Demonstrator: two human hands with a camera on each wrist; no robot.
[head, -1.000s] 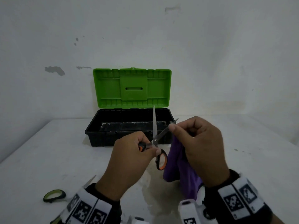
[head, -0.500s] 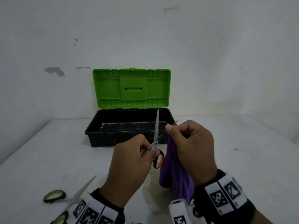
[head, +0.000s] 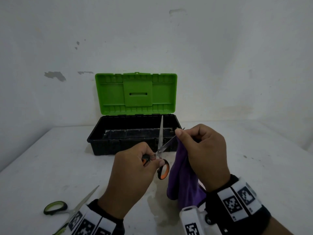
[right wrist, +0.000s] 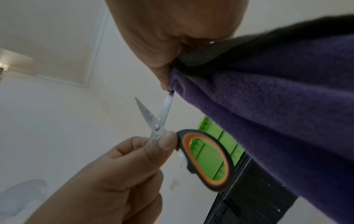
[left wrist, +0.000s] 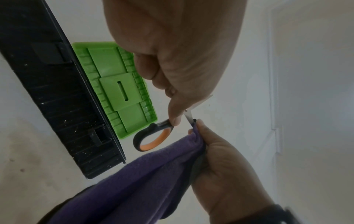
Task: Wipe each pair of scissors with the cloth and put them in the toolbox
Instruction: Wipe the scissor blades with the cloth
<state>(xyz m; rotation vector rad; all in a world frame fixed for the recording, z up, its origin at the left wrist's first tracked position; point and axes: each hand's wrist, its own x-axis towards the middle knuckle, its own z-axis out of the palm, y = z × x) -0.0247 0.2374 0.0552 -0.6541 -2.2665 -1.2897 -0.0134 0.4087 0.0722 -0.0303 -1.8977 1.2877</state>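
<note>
My left hand (head: 135,168) grips the orange-handled scissors (head: 160,146) by one handle near the pivot, with the blades spread in a V. One blade points straight up, the other slants right. My right hand (head: 199,150) pinches the purple cloth (head: 181,180) around the slanted blade near its tip. The cloth hangs down from that hand. Behind both hands the black toolbox (head: 108,146) stands open with its green lid (head: 135,94) upright. In the right wrist view the scissors (right wrist: 159,121) and cloth (right wrist: 268,106) appear close up.
A second pair of scissors with green handles (head: 55,207) lies on the white table (head: 50,158) at the near left, partly behind my left wrist band. White walls close in behind the toolbox and on the left.
The scissors' blades closed a little, then spread again, and the upright blade tilted slightly. My right hand with the cloth stays pinched near the tip of the slanted blade.
</note>
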